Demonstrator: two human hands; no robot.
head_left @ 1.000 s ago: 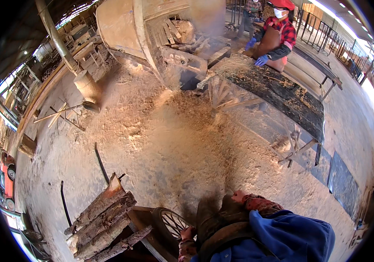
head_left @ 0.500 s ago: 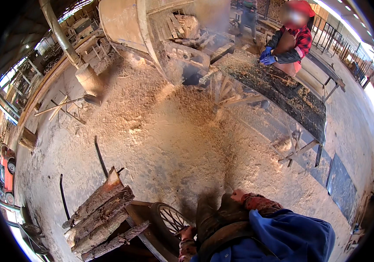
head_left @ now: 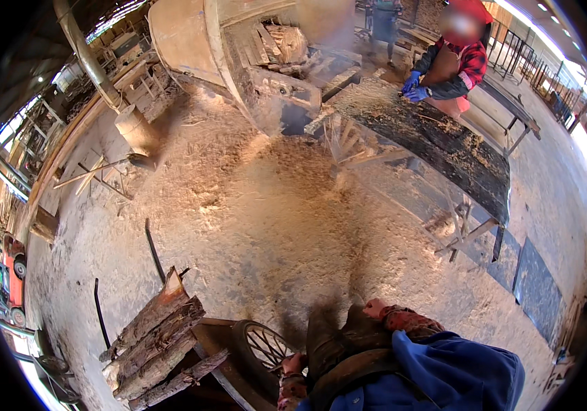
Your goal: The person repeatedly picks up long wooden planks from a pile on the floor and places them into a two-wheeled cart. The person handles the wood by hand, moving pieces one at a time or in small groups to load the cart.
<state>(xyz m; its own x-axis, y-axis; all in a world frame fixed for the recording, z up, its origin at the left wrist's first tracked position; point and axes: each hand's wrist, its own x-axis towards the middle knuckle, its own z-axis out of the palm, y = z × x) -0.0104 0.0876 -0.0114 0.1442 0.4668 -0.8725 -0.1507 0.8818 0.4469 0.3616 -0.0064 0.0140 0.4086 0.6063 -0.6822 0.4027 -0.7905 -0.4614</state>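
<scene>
Your left hand (head_left: pixel 293 383) closes near the spoked cart wheel (head_left: pixel 262 349), steadying the stacked rough bark-covered slabs (head_left: pixel 153 339); your right hand (head_left: pixel 375 308) hangs free, grip unclear.

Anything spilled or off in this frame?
Sawdust lies heaped across the floor below the machine and over the long table. Rough logs sit unevenly stacked on the wheeled cart, ends jutting out. Left hand is beside the cart wheel.

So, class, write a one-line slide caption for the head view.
Left hand beside a cart wheel, split logs stacked alongside, sawdust floor ahead.
</scene>
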